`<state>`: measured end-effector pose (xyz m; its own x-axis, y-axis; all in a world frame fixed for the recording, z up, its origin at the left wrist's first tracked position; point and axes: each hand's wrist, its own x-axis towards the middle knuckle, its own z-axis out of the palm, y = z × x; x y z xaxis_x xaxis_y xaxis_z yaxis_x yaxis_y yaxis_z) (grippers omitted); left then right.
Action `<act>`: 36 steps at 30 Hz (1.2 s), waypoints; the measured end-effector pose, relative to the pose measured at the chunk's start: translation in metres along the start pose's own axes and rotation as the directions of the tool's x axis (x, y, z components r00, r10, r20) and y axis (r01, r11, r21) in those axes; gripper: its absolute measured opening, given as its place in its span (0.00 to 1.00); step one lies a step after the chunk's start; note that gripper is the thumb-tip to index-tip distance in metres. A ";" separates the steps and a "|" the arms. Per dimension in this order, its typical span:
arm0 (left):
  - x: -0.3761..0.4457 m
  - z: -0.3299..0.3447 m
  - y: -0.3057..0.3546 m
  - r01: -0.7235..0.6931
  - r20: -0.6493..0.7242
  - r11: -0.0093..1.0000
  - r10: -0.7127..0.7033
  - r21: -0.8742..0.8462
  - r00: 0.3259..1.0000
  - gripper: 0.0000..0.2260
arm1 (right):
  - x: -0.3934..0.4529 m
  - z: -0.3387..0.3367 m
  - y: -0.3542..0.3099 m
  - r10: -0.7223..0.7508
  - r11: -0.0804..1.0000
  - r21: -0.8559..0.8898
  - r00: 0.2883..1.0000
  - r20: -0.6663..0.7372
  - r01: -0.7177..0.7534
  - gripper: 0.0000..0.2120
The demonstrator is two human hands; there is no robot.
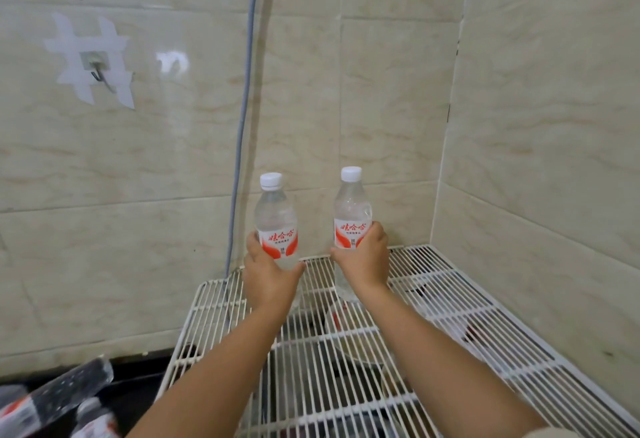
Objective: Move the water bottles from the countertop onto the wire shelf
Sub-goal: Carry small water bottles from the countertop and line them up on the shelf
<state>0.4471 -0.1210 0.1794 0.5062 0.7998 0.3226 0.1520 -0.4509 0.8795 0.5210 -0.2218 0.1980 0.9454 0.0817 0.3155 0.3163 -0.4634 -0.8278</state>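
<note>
Two clear water bottles with white caps and red-and-white labels stand upright at the back of the white wire shelf (460,302). My left hand (268,275) is wrapped around the lower half of the left bottle (275,216). My right hand (363,257) grips the right bottle (351,209) at its label. The bottoms of both bottles are hidden behind my hands, so whether they rest on the wires cannot be told. More bottles (52,403) with red labels lie blurred on the dark countertop at the lower left.
Tiled walls close the shelf in at the back and right. A grey cable (242,119) runs down the wall to the shelf's back left corner. A taped hook (95,67) sits on the left wall. Dark items show under the shelf wires.
</note>
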 end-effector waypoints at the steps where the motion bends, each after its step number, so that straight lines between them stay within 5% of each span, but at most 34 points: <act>1: 0.001 -0.002 0.000 -0.002 -0.002 1.000 0.002 -0.017 1.000 0.40 | 0.002 0.001 -0.002 0.001 1.000 0.002 1.000 -0.011 -0.001 0.35; 12: 0.063 0.012 0.000 -0.051 0.094 0.999 0.052 -0.013 0.994 0.34 | 0.049 0.030 -0.013 -0.108 0.985 0.152 0.984 0.140 0.086 0.29; 19: 0.084 0.033 -0.012 -0.039 0.082 0.999 0.042 -0.036 0.996 0.37 | 0.075 0.054 0.001 -0.072 0.975 0.220 0.978 0.195 0.028 0.36; 26: 0.087 0.027 -0.026 -0.190 0.245 0.981 0.174 0.043 0.954 0.38 | 0.065 0.042 0.018 -0.098 0.995 0.017 0.915 0.391 0.099 0.31; 30: 0.090 0.024 -0.031 -0.174 0.279 0.984 0.159 0.028 0.947 0.41 | 0.060 0.044 0.021 -0.093 0.996 0.030 0.927 0.364 0.088 0.27; 36: 0.091 0.026 -0.032 -0.135 0.287 0.990 0.141 -0.043 0.947 0.43 | 0.051 0.062 0.016 -0.124 0.992 0.066 0.950 0.287 0.109 0.36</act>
<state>0.5107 -0.0437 0.1711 0.7448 0.5803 0.3296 0.0458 -0.5372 0.8422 0.5796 -0.1709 0.1720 0.8815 0.3879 0.2692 0.4222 -0.3922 -0.8173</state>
